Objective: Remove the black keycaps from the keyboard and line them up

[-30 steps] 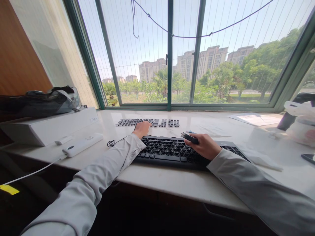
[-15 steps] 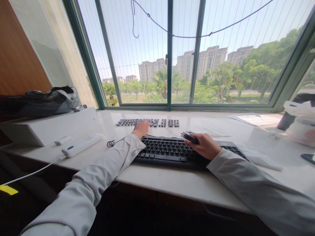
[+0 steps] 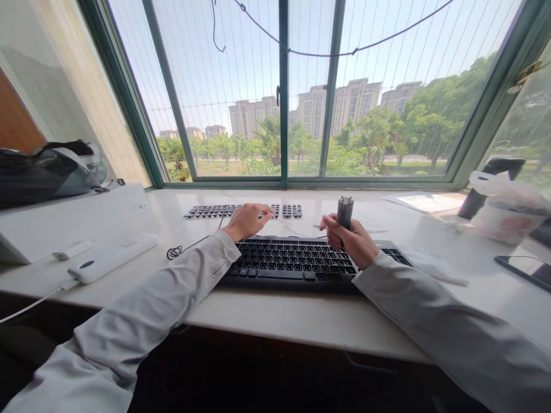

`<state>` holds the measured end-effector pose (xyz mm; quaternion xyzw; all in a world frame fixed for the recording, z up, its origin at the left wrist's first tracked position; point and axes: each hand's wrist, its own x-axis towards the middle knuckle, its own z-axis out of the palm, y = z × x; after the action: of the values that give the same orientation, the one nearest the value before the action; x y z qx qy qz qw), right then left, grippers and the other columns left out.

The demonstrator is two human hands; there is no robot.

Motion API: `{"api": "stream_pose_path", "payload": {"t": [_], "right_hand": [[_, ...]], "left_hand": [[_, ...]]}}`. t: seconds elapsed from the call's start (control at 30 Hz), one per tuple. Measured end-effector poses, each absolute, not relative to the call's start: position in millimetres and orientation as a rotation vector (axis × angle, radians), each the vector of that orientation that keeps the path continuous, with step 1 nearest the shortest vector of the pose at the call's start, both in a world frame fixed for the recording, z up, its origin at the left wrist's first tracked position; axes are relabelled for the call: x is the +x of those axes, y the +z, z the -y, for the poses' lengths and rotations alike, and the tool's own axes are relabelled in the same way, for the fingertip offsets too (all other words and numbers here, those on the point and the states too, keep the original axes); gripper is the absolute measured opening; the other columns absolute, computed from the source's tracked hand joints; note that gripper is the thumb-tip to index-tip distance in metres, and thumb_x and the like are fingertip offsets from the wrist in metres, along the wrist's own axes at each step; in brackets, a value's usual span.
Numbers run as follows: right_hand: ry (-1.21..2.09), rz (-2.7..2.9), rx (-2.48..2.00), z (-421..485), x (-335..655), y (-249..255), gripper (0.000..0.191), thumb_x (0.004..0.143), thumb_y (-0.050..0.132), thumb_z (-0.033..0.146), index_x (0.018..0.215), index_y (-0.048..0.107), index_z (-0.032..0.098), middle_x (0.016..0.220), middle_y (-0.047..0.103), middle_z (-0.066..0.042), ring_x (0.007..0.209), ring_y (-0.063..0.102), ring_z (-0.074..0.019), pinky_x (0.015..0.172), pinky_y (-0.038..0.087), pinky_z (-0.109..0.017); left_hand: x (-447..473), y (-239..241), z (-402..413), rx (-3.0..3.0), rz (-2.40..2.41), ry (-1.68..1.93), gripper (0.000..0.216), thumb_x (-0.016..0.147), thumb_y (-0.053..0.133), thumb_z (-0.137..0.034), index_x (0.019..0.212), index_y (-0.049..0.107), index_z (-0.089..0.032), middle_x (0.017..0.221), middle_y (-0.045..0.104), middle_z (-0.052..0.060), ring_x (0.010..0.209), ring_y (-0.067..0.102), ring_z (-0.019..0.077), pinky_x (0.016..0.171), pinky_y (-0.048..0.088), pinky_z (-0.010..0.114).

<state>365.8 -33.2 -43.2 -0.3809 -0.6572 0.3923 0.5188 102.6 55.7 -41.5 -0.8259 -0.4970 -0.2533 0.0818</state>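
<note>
A black keyboard (image 3: 297,264) lies on the pale marble sill in front of me. Behind it, rows of loose black keycaps (image 3: 206,211) are laid out on the sill. My left hand (image 3: 246,221) reaches past the keyboard's far edge, its fingers stretched out onto the keycap rows, holding nothing that I can see. My right hand (image 3: 350,244) hovers over the keyboard's right half, closed around a small dark cylindrical tool (image 3: 345,211) that stands upright above the fist.
A white box (image 3: 64,223) with a black bag (image 3: 43,172) on it stands at the left, with a white power strip (image 3: 112,258) in front. At the right are a sheet of paper (image 3: 424,201), a plastic bag (image 3: 503,206) and a phone (image 3: 523,269).
My right hand has lifted off the keys and turned the tool from lying flat to upright. My left hand has slid a little right along the keycaps. The view has shifted.
</note>
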Motion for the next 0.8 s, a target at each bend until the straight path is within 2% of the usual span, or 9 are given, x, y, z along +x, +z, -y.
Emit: {"api": "stream_pose_path", "payload": {"t": [0.1,0.13,0.33,0.6,0.8], "right_hand": [[1.159,1.354,-0.729,41.0,357.3,-37.9,0.04,0.077,0.068,0.057,0.071,0.053,0.02,0.051,0.029,0.007,0.046,0.029,-0.0089,0.044,0.026,-0.026],[1.209,1.307,-0.694,44.5,354.2,-36.0,0.038,0.076,0.07,0.054,0.071,0.052,0.02,0.052,0.029,0.007,0.047,0.03,-0.0088,0.044,0.027,-0.025],[1.341,1.2,-0.614,63.5,337.4,-33.6,0.035,0.072,0.075,0.044,0.071,0.048,0.022,0.062,0.032,0.005,0.055,0.032,-0.0105,0.051,0.037,-0.025],[1.391,1.294,-0.644,64.6,332.1,-43.3,0.038,0.077,0.071,0.046,0.069,0.044,0.021,0.065,0.036,0.003,0.058,0.039,-0.0111,0.051,0.038,-0.025],[1.445,1.229,-0.647,63.9,333.1,-44.9,0.034,0.076,0.073,0.042,0.071,0.046,0.021,0.065,0.037,0.004,0.058,0.041,-0.0109,0.056,0.041,-0.025]], "left_hand": [[126.5,-37.1,-24.7,-2.845,1.28,-0.863,0.033,0.095,0.051,-0.043,0.101,0.074,-0.021,0.091,0.074,0.002,0.068,0.061,0.0121,0.067,0.046,0.025],[133.5,-36.0,-14.6,-2.975,1.208,-0.886,0.034,0.095,0.051,-0.043,0.098,0.075,-0.018,0.086,0.074,0.002,0.066,0.06,0.0112,0.066,0.045,0.024],[157.0,-39.4,21.3,-3.406,0.977,-0.929,0.026,0.091,0.06,-0.036,0.097,0.075,-0.015,0.093,0.075,0.005,0.082,0.064,0.0134,0.072,0.045,0.023],[158.7,-44.3,27.0,-3.468,0.865,-0.863,0.016,0.088,0.064,-0.024,0.097,0.074,-0.014,0.09,0.075,0.003,0.08,0.065,0.0132,0.073,0.045,0.022],[151.5,-33.2,27.9,-3.454,0.844,-0.718,0.014,0.087,0.064,-0.024,0.09,0.074,-0.014,0.089,0.074,0.004,0.081,0.065,0.0143,0.075,0.046,0.023]]}}
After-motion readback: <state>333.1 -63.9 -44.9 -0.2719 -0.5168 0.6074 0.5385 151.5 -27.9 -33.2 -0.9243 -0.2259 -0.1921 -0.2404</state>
